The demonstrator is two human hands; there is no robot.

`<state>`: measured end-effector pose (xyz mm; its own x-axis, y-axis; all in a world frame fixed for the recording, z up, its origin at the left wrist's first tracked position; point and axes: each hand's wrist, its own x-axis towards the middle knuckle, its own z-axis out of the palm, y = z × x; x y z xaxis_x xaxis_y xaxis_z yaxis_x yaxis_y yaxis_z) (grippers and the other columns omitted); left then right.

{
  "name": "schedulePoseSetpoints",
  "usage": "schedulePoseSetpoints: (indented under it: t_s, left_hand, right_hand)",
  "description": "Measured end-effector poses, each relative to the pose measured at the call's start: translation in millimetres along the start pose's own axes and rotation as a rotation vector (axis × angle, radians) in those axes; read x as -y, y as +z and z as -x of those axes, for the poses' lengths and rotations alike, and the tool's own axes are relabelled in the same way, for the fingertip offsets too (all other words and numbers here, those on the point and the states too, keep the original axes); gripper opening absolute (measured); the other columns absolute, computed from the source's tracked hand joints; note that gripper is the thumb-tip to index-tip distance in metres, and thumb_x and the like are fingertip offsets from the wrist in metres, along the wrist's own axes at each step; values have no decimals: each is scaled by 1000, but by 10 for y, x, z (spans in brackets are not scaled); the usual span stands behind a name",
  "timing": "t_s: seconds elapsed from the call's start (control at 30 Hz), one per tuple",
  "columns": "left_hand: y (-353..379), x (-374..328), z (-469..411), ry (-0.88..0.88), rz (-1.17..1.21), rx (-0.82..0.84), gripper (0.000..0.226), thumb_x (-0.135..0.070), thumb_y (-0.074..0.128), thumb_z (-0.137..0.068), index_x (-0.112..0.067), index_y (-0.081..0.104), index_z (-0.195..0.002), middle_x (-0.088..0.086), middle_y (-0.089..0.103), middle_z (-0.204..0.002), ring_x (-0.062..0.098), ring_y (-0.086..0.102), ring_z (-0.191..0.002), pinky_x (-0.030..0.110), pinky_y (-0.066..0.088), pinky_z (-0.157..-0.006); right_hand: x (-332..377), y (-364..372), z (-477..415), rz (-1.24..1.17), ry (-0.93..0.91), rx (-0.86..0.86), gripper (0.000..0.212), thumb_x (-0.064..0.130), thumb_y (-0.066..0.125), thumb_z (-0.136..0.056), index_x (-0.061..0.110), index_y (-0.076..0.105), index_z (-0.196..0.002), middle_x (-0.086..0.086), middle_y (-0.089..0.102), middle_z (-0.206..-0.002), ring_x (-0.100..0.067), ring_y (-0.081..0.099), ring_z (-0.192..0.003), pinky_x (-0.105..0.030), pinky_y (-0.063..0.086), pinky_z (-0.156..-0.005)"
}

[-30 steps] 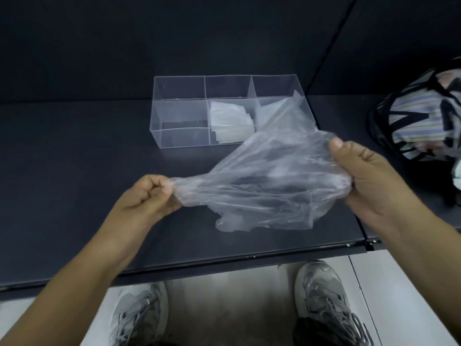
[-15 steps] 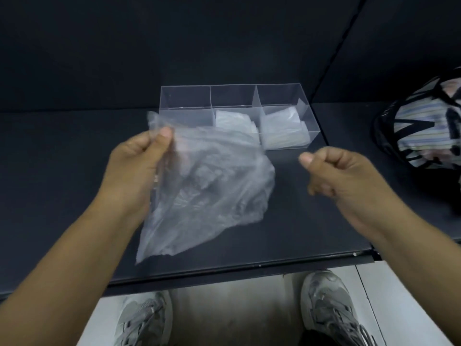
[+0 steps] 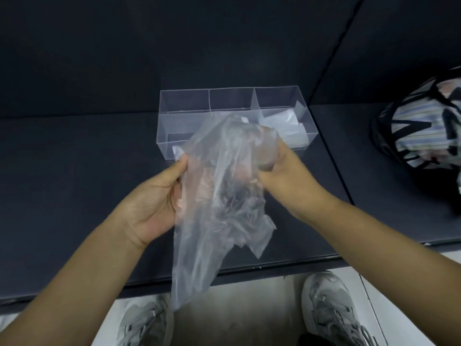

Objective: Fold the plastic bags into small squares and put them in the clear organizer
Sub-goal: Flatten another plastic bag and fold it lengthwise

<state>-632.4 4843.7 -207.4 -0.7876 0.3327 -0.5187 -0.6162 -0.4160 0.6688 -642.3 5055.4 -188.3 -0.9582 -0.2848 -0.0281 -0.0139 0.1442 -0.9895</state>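
Sneakers (image 3: 329, 308), grey, stand on a pale floor (image 3: 249, 308) at the near edge. Above them runs the front lip of a dark matte table (image 3: 74, 183). Over it the left hand (image 3: 154, 201) pinches the left edge of a crumpled clear plastic bag (image 3: 219, 221), thumb on top and fingers behind the film. The right hand (image 3: 287, 181) grips the bag's upper right part with curled fingers. The bag hangs unfolded past the table edge. Farther back sits the clear organizer (image 3: 184, 106), with folded bags (image 3: 287, 126) in its right compartment. A striped bag (image 3: 424, 128) lies far right on an adjoining dark surface (image 3: 374, 171). A dark wall (image 3: 174, 46) closes the back.
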Motion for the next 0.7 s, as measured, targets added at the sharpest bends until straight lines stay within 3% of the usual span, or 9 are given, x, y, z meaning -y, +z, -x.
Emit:
schedulePoseSetpoints:
  t_s: [0.07,0.13,0.27,0.37,0.47,0.53,0.6,0.7]
  left_hand:
    - [-70,-8,-8,11,27,-71,43,-37,57,-85,-13,68,-119,7,70,-113,18,70,-97,33,58,-77]
    - [-189,-30,-17,30,17,-174,37,-35,60,-82,-12,72,-109,7,72,-107,18,71,-90,32,59,-67]
    - [-402,-26,-82,-14,-56,-362,28,-31,57,-92,-11,70,-107,6,74,-95,17,72,-77,31,59,-60]
    - [-495,1,-143,-57,-97,-409,30,-31,58,-93,-10,69,-112,8,72,-96,19,71,-74,32,58,-55]
    - [-547,14,-189,-74,-93,-447,34,-30,60,-92,-8,66,-118,10,69,-108,22,68,-83,34,59,-55]
    - [-566,18,-205,-75,-97,-465,37,-29,59,-93,-7,64,-122,12,66,-115,23,65,-89,36,60,-57]
    - [-577,32,-219,-72,-96,-471,39,-27,58,-94,-6,61,-125,13,64,-118,25,64,-92,36,60,-59]
    - [-594,60,-239,-82,-107,-475,41,-27,59,-93,-3,60,-127,17,60,-126,31,59,-113,41,57,-67]
  right_hand:
    - [-28,-128,-26,-21,-18,-148,16,7,71,-82,23,71,-85,7,72,-74,-6,66,-67,-21,55,-68]
    - [-99,-327,-27,15,-43,-259,22,2,67,-83,22,72,-74,6,71,-68,-7,64,-62,-19,52,-64]
    - [-221,-673,43,-2,-26,-238,28,-4,64,-83,21,73,-76,11,70,-72,0,60,-66,-13,48,-65]
    - [-304,-817,109,-59,48,-70,15,13,72,-76,25,74,-85,9,69,-74,-1,59,-67,-13,48,-66]
    - [-348,-899,163,-91,117,135,43,23,80,-72,30,59,-109,2,61,-70,-8,59,-72,-17,49,-74]
    - [-350,-903,187,-73,102,191,49,22,78,-75,34,50,-113,1,55,-68,-11,57,-72,-19,48,-77]
    - [-329,-854,213,-64,58,158,37,19,75,-77,30,53,-106,0,55,-68,-11,55,-70,-20,48,-74]
    - [-294,-768,234,-66,-4,51,7,20,70,-78,25,67,-82,1,61,-71,-9,57,-68,-18,49,-71]
